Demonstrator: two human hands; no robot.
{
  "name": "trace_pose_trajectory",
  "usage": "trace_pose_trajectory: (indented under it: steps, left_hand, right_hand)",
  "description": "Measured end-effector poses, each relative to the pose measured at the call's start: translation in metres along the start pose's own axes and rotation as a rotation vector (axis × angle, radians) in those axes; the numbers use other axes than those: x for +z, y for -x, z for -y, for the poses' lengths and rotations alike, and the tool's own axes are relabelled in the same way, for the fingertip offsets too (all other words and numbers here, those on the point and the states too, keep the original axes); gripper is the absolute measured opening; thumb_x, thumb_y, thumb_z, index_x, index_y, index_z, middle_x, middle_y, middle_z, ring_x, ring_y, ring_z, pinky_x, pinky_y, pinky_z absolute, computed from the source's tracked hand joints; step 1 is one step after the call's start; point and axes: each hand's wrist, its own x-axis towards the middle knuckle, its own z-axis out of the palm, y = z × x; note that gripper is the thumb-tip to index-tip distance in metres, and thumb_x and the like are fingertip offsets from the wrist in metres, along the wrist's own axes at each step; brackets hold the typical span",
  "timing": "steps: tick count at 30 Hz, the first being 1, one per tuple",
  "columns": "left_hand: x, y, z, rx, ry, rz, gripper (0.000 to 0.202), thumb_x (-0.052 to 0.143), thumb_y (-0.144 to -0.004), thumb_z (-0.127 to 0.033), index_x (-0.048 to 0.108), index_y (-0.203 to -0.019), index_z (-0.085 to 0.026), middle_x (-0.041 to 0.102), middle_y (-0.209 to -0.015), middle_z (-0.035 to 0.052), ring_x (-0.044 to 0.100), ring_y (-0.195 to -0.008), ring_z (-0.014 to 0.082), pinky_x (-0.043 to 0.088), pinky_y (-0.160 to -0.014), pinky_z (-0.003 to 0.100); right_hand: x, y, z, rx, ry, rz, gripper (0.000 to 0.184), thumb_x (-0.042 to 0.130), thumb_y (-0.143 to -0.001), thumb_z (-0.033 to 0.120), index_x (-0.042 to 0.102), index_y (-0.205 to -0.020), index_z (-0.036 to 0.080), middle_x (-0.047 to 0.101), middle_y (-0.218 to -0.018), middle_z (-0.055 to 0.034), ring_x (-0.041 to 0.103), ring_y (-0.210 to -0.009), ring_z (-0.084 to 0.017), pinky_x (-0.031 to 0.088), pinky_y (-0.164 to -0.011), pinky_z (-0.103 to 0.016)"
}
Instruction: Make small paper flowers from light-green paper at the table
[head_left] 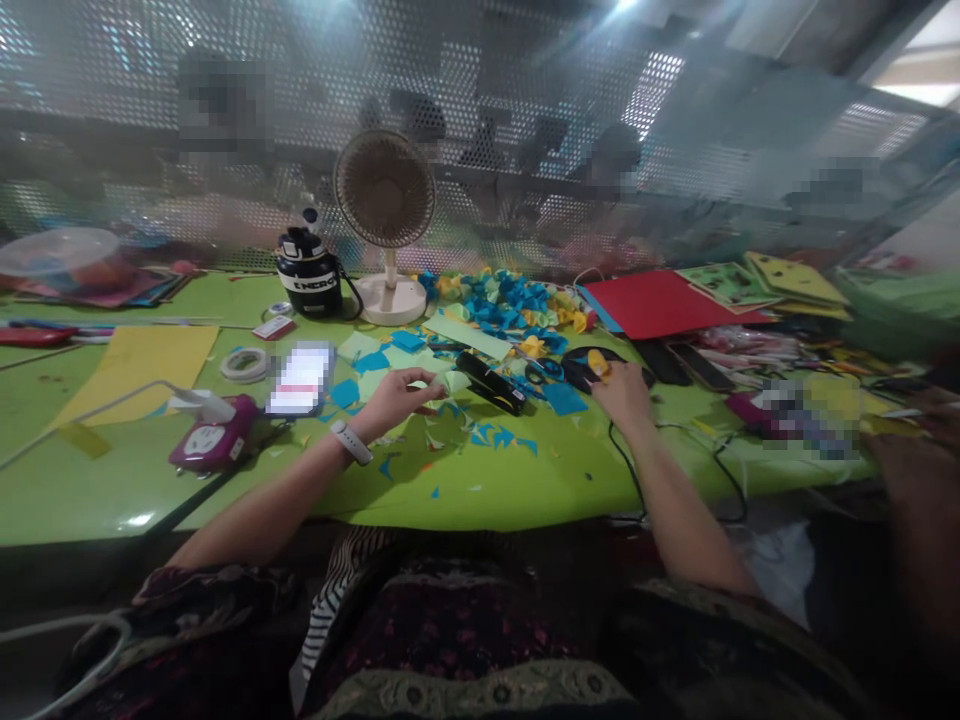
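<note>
my left hand (397, 400) pinches a pale green paper piece (455, 381) between thumb and fingers, just short of a black stapler (491, 385). my right hand (622, 395) curls over a yellow paper scrap (598, 365) on a dark round object (577, 370); whether it grips, i cannot tell. beyond both hands lies a heap of blue and yellow paper shapes (502, 300). thin paper wants a light pinch, to avoid creasing.

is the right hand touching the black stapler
Apart: the head view shows the right hand well away from the black stapler, with a blue paper square lying on the green table in the gap.
</note>
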Motion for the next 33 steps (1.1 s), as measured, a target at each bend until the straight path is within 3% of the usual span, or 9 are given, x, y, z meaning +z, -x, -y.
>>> trace_pose_trajectory:
  steps: [3,7,10,14,18,22,27,33]
  left_hand:
    - [0.0,-0.001,0.001,-0.001,0.018,-0.013,0.04,0.084,-0.065,-0.045,0.067,-0.082,-0.012,0.075,-0.09,0.0085,0.071,-0.082,0.0178,0.062,-0.071,0.03]
    - [0.0,-0.002,0.0,0.018,0.014,-0.009,0.039,0.083,-0.065,-0.044,0.067,-0.081,-0.012,0.075,-0.091,0.0083,0.071,-0.082,0.0168,0.062,-0.074,0.03]
    - [0.0,-0.001,-0.002,0.036,0.022,-0.01,0.037,0.081,-0.067,-0.044,0.067,-0.082,-0.013,0.074,-0.09,0.0069,0.07,-0.08,0.0153,0.061,-0.076,0.03]
    - [-0.001,-0.001,0.0,0.069,0.02,-0.045,0.037,0.079,-0.069,-0.046,0.069,-0.086,-0.014,0.072,-0.093,0.0059,0.068,-0.078,0.0149,0.061,-0.071,0.03]
    - [-0.007,-0.007,0.007,0.212,-0.124,-0.129,0.034,0.075,-0.073,-0.048,0.072,-0.085,-0.016,0.068,-0.095,0.0071,0.065,-0.085,0.0169,0.058,-0.07,0.03]
    - [-0.014,-0.013,0.015,0.368,-0.402,-0.221,0.025,0.076,-0.074,-0.043,0.075,-0.077,-0.019,0.061,-0.087,0.0062,0.06,-0.084,0.0172,0.055,-0.066,0.027]
    - [-0.014,-0.015,0.019,0.504,-0.464,-0.268,0.021,0.075,-0.079,-0.04,0.075,-0.079,-0.02,0.059,-0.088,0.006,0.06,-0.079,0.0153,0.054,-0.061,0.025]
    - [-0.004,-0.011,0.014,0.777,-0.514,-0.343,0.017,0.071,-0.085,-0.035,0.072,-0.081,-0.018,0.063,-0.091,0.0059,0.06,-0.075,0.0123,0.05,-0.053,0.02]
  right_hand:
    - [-0.008,-0.005,-0.007,0.132,-0.314,-0.19,0.041,0.055,-0.079,0.021,0.061,-0.117,0.007,0.057,-0.122,-0.0252,0.047,-0.126,-0.036,0.042,-0.099,-0.041]
    - [-0.013,-0.01,-0.008,0.297,-0.745,-0.141,0.041,0.056,-0.072,0.027,0.064,-0.109,0.012,0.067,-0.105,-0.0193,0.062,-0.102,-0.034,0.052,-0.075,-0.04]
    - [-0.015,-0.002,0.0,0.242,-0.866,-0.052,0.034,0.058,-0.068,0.03,0.064,-0.099,0.018,0.07,-0.095,-0.0123,0.066,-0.081,-0.026,0.048,-0.056,-0.033]
    - [-0.024,0.02,0.018,0.039,-1.16,0.035,0.031,0.066,-0.062,0.032,0.063,-0.092,0.022,0.071,-0.094,-0.0065,0.063,-0.071,-0.019,0.043,-0.052,-0.027]
    - [-0.036,0.041,0.043,-0.098,-1.288,0.13,0.025,0.069,-0.062,0.031,0.064,-0.085,0.022,0.071,-0.092,-0.004,0.061,-0.064,-0.015,0.041,-0.049,-0.026]
    - [-0.037,0.054,0.062,-0.126,-1.412,0.228,0.02,0.071,-0.06,0.028,0.066,-0.078,0.021,0.072,-0.083,-0.003,0.06,-0.058,-0.013,0.041,-0.047,-0.025]
    - [-0.03,0.067,0.078,-0.178,-1.44,0.387,0.019,0.072,-0.062,0.029,0.068,-0.078,0.019,0.072,-0.079,-0.0028,0.059,-0.057,-0.013,0.043,-0.048,-0.024]
    - [-0.036,0.096,0.096,-0.26,-1.291,0.28,0.023,0.074,-0.069,0.039,0.068,-0.078,0.019,0.069,-0.069,-0.0019,0.055,-0.049,-0.012,0.045,-0.046,-0.027]
